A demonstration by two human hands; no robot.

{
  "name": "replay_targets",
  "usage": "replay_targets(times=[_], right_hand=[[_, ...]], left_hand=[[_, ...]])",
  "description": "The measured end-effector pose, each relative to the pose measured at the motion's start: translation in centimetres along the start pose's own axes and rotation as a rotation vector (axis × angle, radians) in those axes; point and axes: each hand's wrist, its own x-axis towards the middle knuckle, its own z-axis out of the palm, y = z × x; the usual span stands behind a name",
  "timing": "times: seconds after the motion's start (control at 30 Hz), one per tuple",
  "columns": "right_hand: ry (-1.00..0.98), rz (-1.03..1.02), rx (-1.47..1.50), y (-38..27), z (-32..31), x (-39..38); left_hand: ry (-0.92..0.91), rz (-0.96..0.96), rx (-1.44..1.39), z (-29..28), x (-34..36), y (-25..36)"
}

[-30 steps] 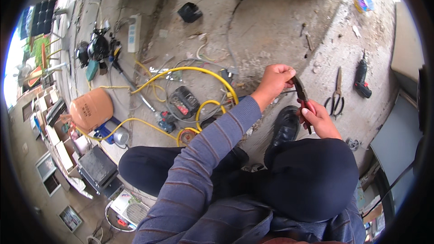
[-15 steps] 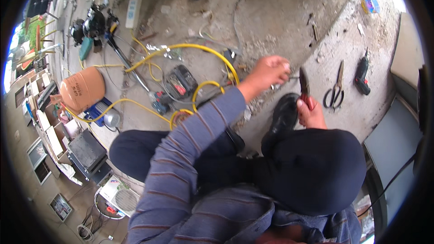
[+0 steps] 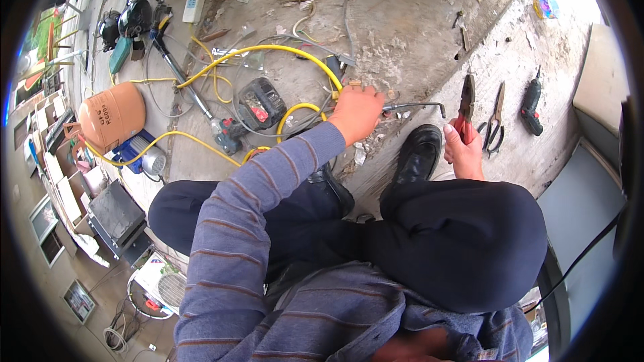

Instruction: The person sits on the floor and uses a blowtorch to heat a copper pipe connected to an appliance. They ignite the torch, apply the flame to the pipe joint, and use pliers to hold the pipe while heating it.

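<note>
Holds the pliers (image 3: 468, 99) by the red handles in the right hand (image 3: 461, 153), with the head pointing away from the body. Has these fingers wrapped round the handles and the thumb laid along the near side, probably to leave the head clear and to press both handles together. Has nothing visible between the jaws.

Reaches with the left hand (image 3: 359, 112) to the right-hand end of the arch in the yellow hose (image 3: 272, 47), with the back of the hand uppermost and the fingers bent, mostly out of sight underneath. Cannot tell how far closed, nor whether gripping the rod (image 3: 410, 105) or only resting beside it. Has the rod running rightward from just beside the left fingers, beyond the toe of the shoe (image 3: 414, 161), to a bent tip near the pliers but apart from them. Perhaps steadies the far end so as to leave the bend exposed toward the right hand.

Has the scissors (image 3: 497, 119) just right of the pliers on the concrete floor (image 3: 416, 33), and the driver (image 3: 532, 104) farther right, both perhaps laid there for easy reach.
</note>
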Motion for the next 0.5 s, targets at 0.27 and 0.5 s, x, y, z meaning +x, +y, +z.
replay_targets(times=[0.27,0.5], right_hand=[[0.024,-0.229,-0.141,-2.1,0.3,0.2],[-0.057,-0.386,-0.065,-7.0,6.0,2.3]], left_hand=[[0.050,-0.004,-0.248,-1.8,1.0,-2.7],[0.454,0.084,-0.494,-12.8,-0.3,-2.8]])
